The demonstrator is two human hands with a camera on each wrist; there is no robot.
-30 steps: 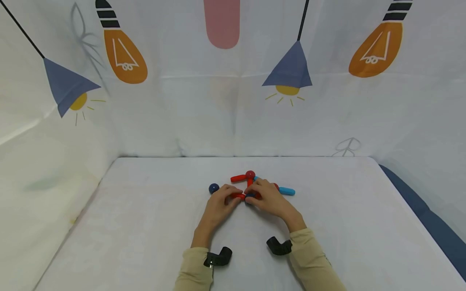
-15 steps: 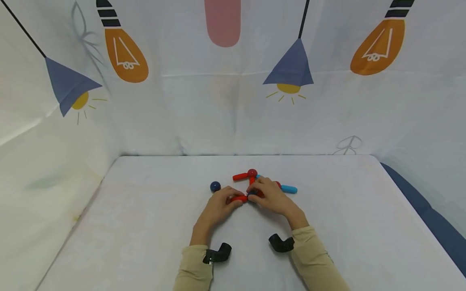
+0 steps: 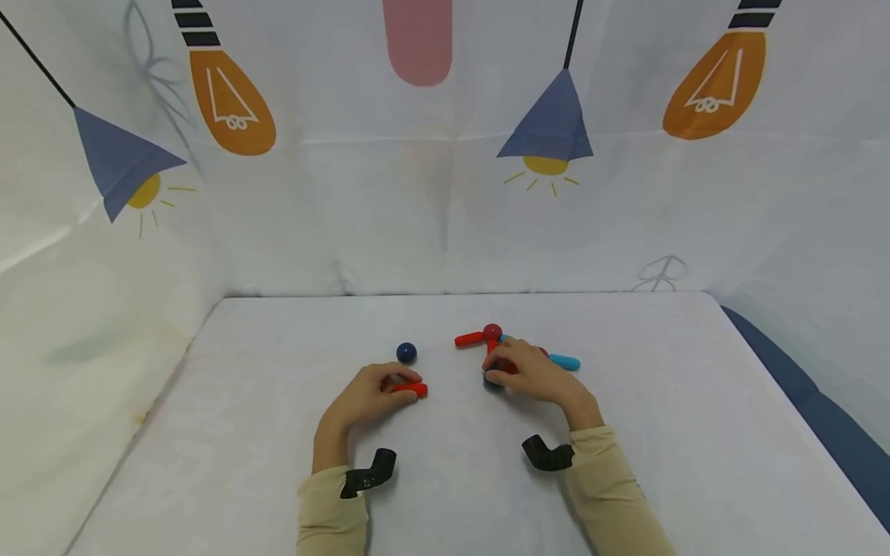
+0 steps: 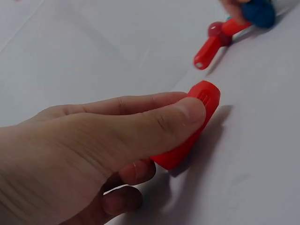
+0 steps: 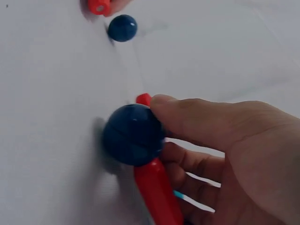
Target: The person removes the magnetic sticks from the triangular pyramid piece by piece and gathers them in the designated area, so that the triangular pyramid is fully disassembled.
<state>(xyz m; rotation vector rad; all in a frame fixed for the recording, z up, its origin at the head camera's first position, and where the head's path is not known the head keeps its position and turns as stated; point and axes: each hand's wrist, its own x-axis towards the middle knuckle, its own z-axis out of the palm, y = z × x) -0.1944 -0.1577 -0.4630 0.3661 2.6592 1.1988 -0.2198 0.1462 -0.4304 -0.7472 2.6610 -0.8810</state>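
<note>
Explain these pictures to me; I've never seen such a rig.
There is no robot here, just a person's left hand and right hand, both bare. The wide views come from a camera worn on the head, looking forward and down; each close view comes from a wrist camera. The surface is a white table. The left hand holds a red stick. The right hand holds a blue ball that touches another red stick; close by are a red ball and a light-blue stick. A loose ball, also blue, lies beyond the left hand.
</note>
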